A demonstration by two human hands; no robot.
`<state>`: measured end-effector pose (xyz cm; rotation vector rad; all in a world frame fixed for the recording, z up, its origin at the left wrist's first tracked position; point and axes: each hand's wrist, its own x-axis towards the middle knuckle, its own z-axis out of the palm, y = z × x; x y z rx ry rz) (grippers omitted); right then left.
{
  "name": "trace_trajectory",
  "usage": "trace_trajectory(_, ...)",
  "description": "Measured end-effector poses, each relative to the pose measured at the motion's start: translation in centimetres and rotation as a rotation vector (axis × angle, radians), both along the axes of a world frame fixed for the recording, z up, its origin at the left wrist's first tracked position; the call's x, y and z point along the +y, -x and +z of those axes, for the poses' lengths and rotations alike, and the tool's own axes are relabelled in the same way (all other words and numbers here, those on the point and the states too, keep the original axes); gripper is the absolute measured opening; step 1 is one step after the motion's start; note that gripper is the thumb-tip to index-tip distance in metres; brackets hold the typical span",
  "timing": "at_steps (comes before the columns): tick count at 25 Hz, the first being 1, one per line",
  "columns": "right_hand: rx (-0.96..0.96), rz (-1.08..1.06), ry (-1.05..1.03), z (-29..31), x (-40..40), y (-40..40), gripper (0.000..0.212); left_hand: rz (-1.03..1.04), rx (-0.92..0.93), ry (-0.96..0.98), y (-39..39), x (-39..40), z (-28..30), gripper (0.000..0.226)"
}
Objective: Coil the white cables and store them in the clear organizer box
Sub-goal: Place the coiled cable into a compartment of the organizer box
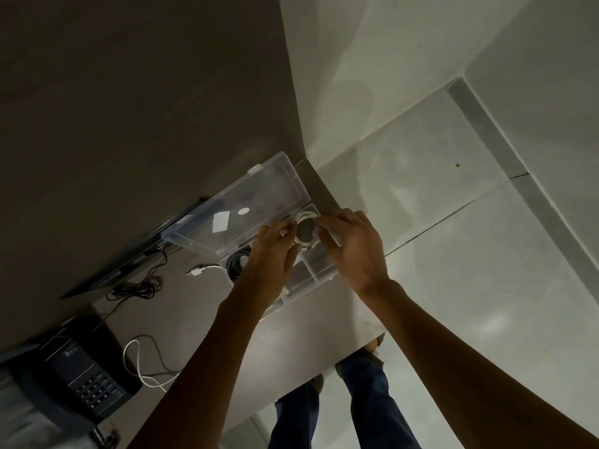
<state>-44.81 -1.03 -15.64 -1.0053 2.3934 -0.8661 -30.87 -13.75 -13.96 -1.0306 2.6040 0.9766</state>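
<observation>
Standing beside the desk, I start at its near left corner, where a black desk phone sits with a loose white cable looped just beside it, not yet coiled. Further back along the left side lies a dark flat device, perhaps a laptop, with a tangle of thin black wire in front of it. Another white cable end with its plug lies on the desk just left of the clear organizer box, which stands at the far right corner with its lid swung open toward the back. A dark coiled cable already lies in one left compartment.

Over the box, the left hand pinches one side of a coiled white cable, and the right hand grips the other side, fingers curled, something white showing between them. The coil hangs above the far compartments, apparently about to go in. I judge the step to be stowing this coil; next it needs lowering flat into a free compartment without springing open, then the loose cables need fetching.
</observation>
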Motion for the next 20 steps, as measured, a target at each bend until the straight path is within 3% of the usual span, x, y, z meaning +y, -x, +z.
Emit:
trace_trajectory(7,0.016,0.12,-0.027,-0.1,0.9,0.9,0.041,-0.164,-0.116,0.234,1.2,-0.3,0.5,0.026)
trace_trajectory(13,0.008,0.056,-0.087,0.0,0.0,0.2,0.048,-0.1,-0.167,0.124,1.7,-0.4,0.2,0.028)
trace_trajectory(17,-0.056,-0.042,-0.103,0.0,-0.9,-0.7,0.046,-0.174,-0.183,0.145,0.4,0.0,0.6,0.039)
trace_trajectory(20,0.042,0.0,-0.166,0.2,-1.3,-1.1,0.044,-0.181,-0.243,0.16,0.7,0.3,0.5,0.041)
